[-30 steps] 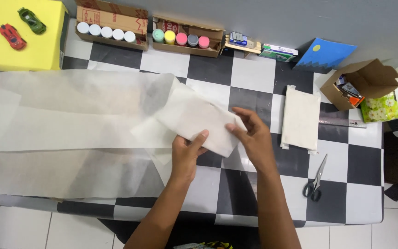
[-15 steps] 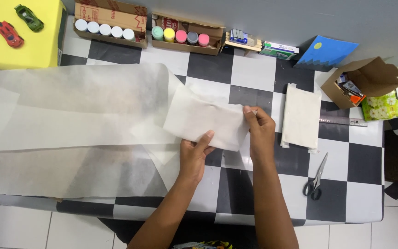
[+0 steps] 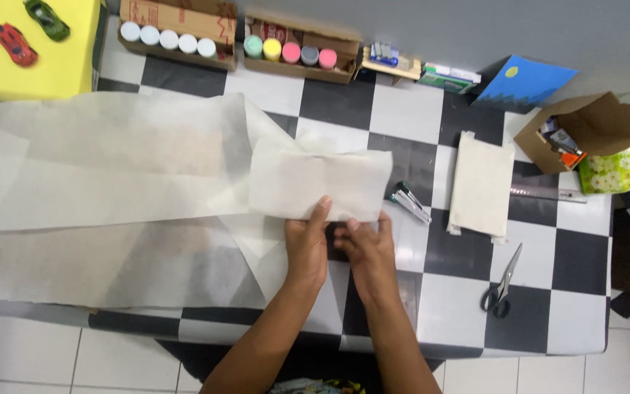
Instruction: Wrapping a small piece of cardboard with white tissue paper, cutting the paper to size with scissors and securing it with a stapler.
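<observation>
Left hand (image 3: 306,244), right hand (image 3: 367,248) – fingers pinching folded white sheet (image 3: 319,182) lower edge; stapler (image 3: 410,202) just beside, scissors (image 3: 502,283) apart.

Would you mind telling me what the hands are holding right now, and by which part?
Both hands, left and right, hold a folded piece of white fabric by its near edge, close together, thumbs on top.

Matt white fabric piece (image 3: 315,182), glossy checkered tablecloth (image 3: 402,109), metal scissors (image 3: 503,281).
</observation>
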